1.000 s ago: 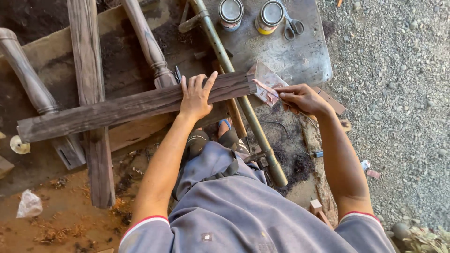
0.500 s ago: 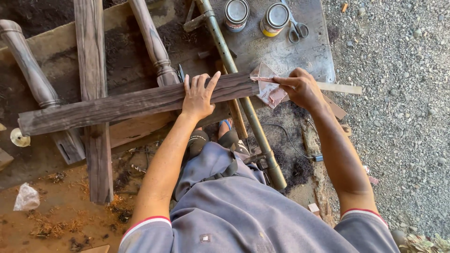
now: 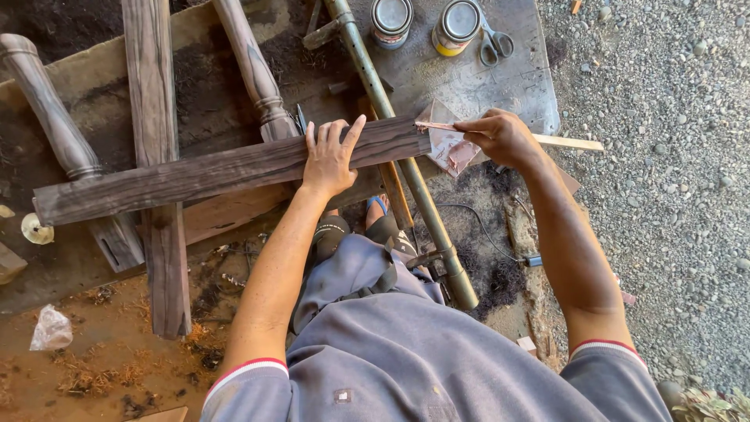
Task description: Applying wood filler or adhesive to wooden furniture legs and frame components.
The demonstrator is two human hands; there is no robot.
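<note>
Head view — steeply downward (near)

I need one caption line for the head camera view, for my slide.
Left hand presses flat on a dark wooden plank while right hand holds a thin stick at its end, beside two tins.

Outdoor woodworking yard: turned legs (image 3: pixel 47 101), sawdust (image 3: pixel 86 379), gravel (image 3: pixel 664 156), cans (image 3: pixel 457 25).

left hand (image 3: pixel 330 156) flat on dark plank (image 3: pixel 211 170), right hand (image 3: pixel 500 137) gripping stick (image 3: pixel 566 143) (pale)
</note>
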